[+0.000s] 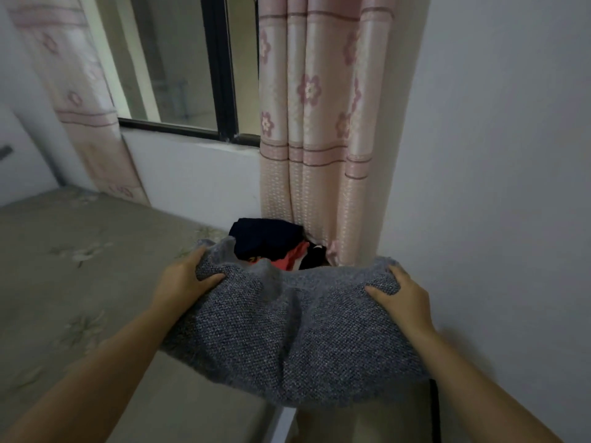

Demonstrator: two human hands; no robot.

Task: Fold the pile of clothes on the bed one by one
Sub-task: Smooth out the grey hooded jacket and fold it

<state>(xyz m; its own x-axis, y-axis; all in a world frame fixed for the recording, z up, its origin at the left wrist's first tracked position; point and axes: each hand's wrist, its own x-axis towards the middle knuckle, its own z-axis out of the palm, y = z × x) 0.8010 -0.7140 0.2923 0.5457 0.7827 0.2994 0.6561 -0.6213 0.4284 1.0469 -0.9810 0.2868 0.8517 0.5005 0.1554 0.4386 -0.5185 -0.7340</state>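
Head view showed both of my hands clenched on one grey knitted garment (287,330). My left hand (184,278) gripped its upper left edge, thumb on top of the knit and the other digits tucked behind it. My right hand (398,297) held the upper right edge the same way, thumb pressed into the weave. Between the two grips the top edge sagged, and the rest of the cloth hung down in front of me, raised off the bed (80,282). Just beyond that sagging edge lay the pile of clothes (275,247), dark blue on top with red and black pieces under it, on the far corner of the mattress. It sat against the foot of the pink flowered curtain (319,123). A dark-framed window (192,65) stood to the left of that curtain, and a plain wall (495,155) rose on the right.
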